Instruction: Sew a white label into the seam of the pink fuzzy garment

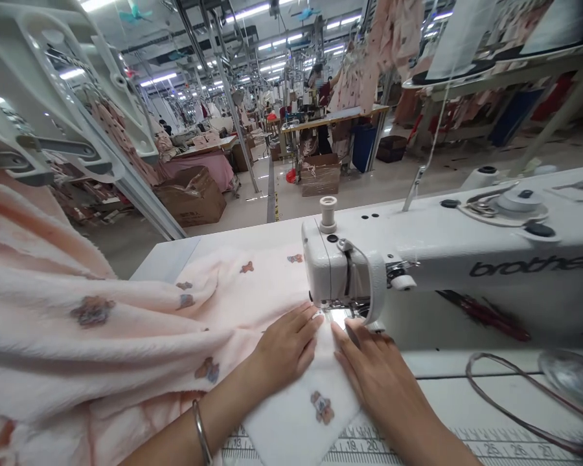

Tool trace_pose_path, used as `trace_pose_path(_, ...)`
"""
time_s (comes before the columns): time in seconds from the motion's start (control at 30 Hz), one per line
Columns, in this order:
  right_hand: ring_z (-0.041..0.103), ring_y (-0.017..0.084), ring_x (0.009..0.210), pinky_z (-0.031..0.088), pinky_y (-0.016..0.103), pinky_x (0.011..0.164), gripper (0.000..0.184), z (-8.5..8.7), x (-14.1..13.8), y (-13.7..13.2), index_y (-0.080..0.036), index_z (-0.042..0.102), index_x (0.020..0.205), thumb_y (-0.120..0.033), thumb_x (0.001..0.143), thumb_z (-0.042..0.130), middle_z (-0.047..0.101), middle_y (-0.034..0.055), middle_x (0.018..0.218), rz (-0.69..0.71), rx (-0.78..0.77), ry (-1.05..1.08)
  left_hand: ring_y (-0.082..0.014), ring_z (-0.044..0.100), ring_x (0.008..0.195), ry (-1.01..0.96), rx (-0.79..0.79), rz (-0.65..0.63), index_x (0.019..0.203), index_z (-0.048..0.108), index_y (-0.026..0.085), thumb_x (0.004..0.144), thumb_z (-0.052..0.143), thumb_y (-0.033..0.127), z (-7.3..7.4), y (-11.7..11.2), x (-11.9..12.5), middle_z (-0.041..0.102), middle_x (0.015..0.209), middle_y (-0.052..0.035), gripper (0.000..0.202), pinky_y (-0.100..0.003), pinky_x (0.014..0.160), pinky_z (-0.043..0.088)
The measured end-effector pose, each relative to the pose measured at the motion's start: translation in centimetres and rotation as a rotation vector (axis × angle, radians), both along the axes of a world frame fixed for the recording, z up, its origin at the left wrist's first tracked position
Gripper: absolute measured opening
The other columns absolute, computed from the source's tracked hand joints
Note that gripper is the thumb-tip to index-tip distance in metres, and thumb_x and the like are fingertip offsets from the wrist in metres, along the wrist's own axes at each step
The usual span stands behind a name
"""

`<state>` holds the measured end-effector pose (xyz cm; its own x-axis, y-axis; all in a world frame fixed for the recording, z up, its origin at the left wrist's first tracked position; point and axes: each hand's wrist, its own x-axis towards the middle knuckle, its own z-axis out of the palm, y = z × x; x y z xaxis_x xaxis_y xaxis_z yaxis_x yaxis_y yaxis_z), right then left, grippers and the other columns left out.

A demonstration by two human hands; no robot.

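A pale pink fleece fabric (252,285) printed with small bears lies under the needle area of a white sewing machine (320,265). Flat on the fabric, just left of the lit presser foot area, my left hand (284,346) presses with its fingers stretched forward. My right hand (376,366) rests on the fabric's right edge, fingertips close to the machine's head and partly hidden beneath it. Between both hands, a white fleece strip with one bear print (322,408) runs toward me. The needle itself is hard to make out.
Bunched fleece (39,323) hangs from a clamp-like hanger (78,152) on the left. Red-handled snips (490,315) lie under the machine arm, and a cord (476,382) loops at right. Ruler markings (369,446) line the front edge. Cardboard boxes (192,197) stand beyond the table.
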<state>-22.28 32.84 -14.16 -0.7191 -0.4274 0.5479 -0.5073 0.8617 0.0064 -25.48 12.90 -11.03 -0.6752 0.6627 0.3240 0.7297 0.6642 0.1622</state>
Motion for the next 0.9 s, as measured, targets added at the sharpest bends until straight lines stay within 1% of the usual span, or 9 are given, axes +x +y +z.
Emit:
trace_pose_path(0.13, 0.054, 0.030, 0.102, 0.048, 0.043, 0.078, 0.036, -0.4, 0.2, 0.1, -0.011, 0.053, 0.125, -0.025, 0.098, 0.034, 0.057, 0.0162, 0.110, -0.008, -0.026, -0.003, -0.0239, 0.049, 0.127, -0.030, 0.000, 0.022, 0.129, 0.047, 0.012, 0.091, 0.043, 0.017, 0.1, 0.1, -0.2, 0.057, 0.129, -0.0126, 0.038, -0.042, 0.106, 0.047)
trace_pose_path(0.33, 0.052, 0.029, 0.109, 0.047, 0.043, 0.086, 0.038, -0.9, 0.6, 0.0, -0.010, 0.049, 0.128, -0.024, 0.099, 0.031, 0.055, 0.0165, 0.116, -0.006, -0.033, 0.014, -0.0232, 0.048, 0.129, -0.028, 0.013, 0.033, 0.130, 0.046, 0.014, 0.091, 0.043, 0.017, 0.2, 0.2, 0.0, 0.056, 0.131, -0.0119, 0.039, -0.043, 0.107, 0.045)
trace_pose_path(0.53, 0.052, 0.027, 0.109, 0.048, 0.040, 0.087, 0.038, 0.0, 0.9, 0.0, -0.006, 0.054, 0.123, -0.026, 0.099, 0.031, 0.056, 0.0166, 0.114, 0.023, -0.093, 0.038, -0.0223, 0.049, 0.127, -0.020, 0.030, 0.037, 0.131, 0.045, 0.016, 0.091, 0.043, 0.017, 0.0, 0.2, 0.3, 0.056, 0.130, -0.0108, 0.040, -0.041, 0.105, 0.047)
trace_pose_path(0.6, 0.052, 0.026, 0.109, 0.048, 0.039, 0.088, 0.038, 0.5, 1.1, -0.6, -0.005, 0.055, 0.121, -0.025, 0.099, 0.033, 0.058, 0.0161, 0.113, 0.054, -0.119, 0.060, -0.0233, 0.049, 0.127, 0.035, 0.058, 0.055, 0.133, 0.043, 0.014, 0.090, 0.044, 0.018, -0.3, 0.2, 0.2, 0.055, 0.131, -0.0137, 0.042, -0.041, 0.104, 0.048)
trace_pose_path(0.67, 0.053, 0.027, 0.110, 0.047, 0.040, 0.090, 0.037, 0.8, 1.4, -1.3, -0.004, 0.057, 0.119, -0.024, 0.099, 0.033, 0.061, 0.0151, 0.113, 0.079, -0.112, 0.095, -0.0267, 0.046, 0.129, 0.107, 0.086, 0.131, 0.137, 0.036, 0.009, 0.089, 0.049, 0.025, -0.4, 0.0, 0.1, 0.050, 0.135, -0.0188, 0.052, -0.045, 0.105, 0.046)
trace_pose_path(0.73, 0.053, 0.027, 0.112, 0.047, 0.040, 0.091, 0.039, 1.1, 1.9, -1.6, -0.004, 0.059, 0.118, -0.026, 0.099, 0.032, 0.062, 0.0136, 0.116, 0.103, -0.076, 0.116, -0.0321, 0.043, 0.131, 0.120, 0.045, 0.265, 0.141, 0.030, 0.007, 0.087, 0.055, 0.037, -0.4, -0.9, 0.4, 0.046, 0.139, -0.0224, 0.067, -0.053, 0.105, 0.042)
trace_pose_path(0.8, 0.051, 0.024, 0.116, 0.046, 0.038, 0.093, 0.040, 1.3, 2.6, -0.5, -0.009, 0.059, 0.120, -0.031, 0.100, 0.032, 0.062, 0.0082, 0.122, 0.177, -0.025, 0.127, -0.0350, 0.041, 0.132, 0.056, -0.072, 0.365, 0.144, 0.027, 0.011, 0.087, 0.055, 0.046, -0.3, -2.8, 1.5, 0.043, 0.142, -0.0211, 0.073, -0.059, 0.104, 0.039)
trace_pose_path(0.87, 0.050, 0.020, 0.119, 0.046, 0.035, 0.092, 0.040, 1.4, 3.5, 2.6, -0.014, 0.057, 0.124, -0.034, 0.100, 0.032, 0.061, 0.0016, 0.126, 0.210, 0.009, 0.127, -0.0347, 0.038, 0.135, 0.007, -0.169, 0.398, 0.146, 0.024, 0.015, 0.090, 0.051, 0.048, -0.1, -5.7, 3.7, 0.040, 0.146, -0.0183, 0.070, -0.060, 0.104, 0.038)
trace_pose_path(0.9, 0.050, 0.018, 0.119, 0.046, 0.034, 0.090, 0.040, 1.4, 3.9, 4.8, -0.017, 0.056, 0.126, -0.034, 0.101, 0.030, 0.059, -0.0005, 0.128, 0.164, 0.008, 0.122, -0.0337, 0.036, 0.136, -0.011, -0.206, 0.400, 0.147, 0.022, 0.017, 0.092, 0.048, 0.046, 0.0, -7.3, 5.2, 0.039, 0.147, -0.0168, 0.068, -0.059, 0.104, 0.039)
